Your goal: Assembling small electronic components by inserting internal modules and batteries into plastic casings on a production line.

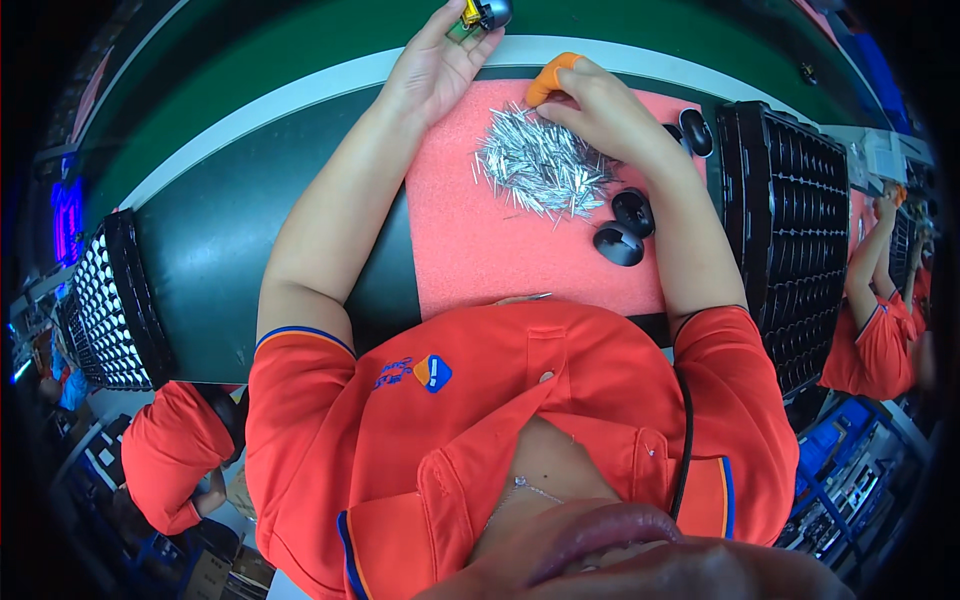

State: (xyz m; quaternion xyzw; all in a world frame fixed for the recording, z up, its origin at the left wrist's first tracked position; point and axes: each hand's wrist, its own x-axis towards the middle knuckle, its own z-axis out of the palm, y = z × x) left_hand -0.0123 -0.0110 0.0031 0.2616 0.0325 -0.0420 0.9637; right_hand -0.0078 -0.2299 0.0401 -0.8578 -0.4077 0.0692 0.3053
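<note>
My left hand [440, 72] is raised at the top edge of the view. Its fingers grip a glossy dark rounded shell [494, 13] with a yellow part [471, 12] on its side; the frame cuts off some of this. Over the far side of a loose heap of thin silvery metal pins [540, 165], my right hand [605, 108] has thumb and fingers pinched together. Orange covers [552, 78] wrap some of its fingers. Whatever sits between those fingertips is too small to make out. The pins lie on a pink foam mat [460, 255].
Glossy black domed shells [618, 244] lie near my right forearm, with more [697, 132] at the mat's right edge. Stacked black compartment trays [800, 220] stand right; a tray of white round pieces [105, 310] stands left. Beyond runs a green surface [290, 65] behind a pale rail. Other people [175, 455] work nearby.
</note>
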